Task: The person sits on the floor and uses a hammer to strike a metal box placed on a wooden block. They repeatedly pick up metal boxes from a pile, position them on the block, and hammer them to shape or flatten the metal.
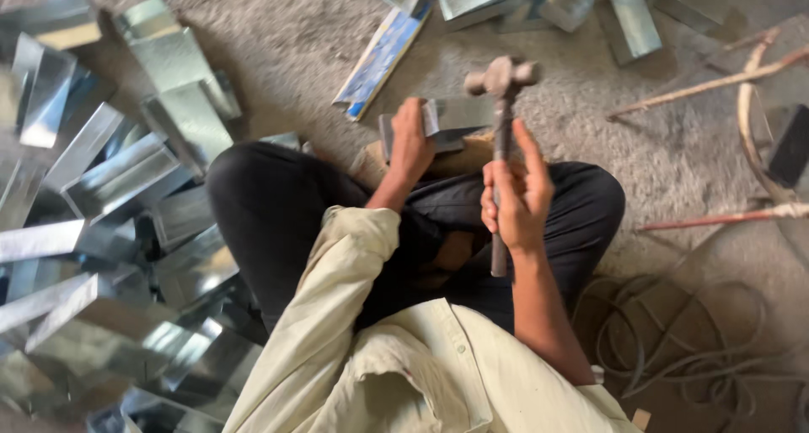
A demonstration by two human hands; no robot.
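Rough grey concrete floor, gritty. Person sits cross-legged. Wood block = landmark, at knees. Left hand pressed flat on bent sheet-metal piece atop block. Right hand clamped round hammer, head raised above block. Left of block: heaped metal sheets. Right: sticks, coiled wire. Open floor beyond block only.

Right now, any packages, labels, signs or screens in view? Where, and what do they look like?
Printed sheet strip: lies on the floor beyond the left hand, long flat rectangle, blue with white and yellow patches, too blurred to tell more.
No screens, signs or packages visible; the other sheet metal pieces are bare silver.
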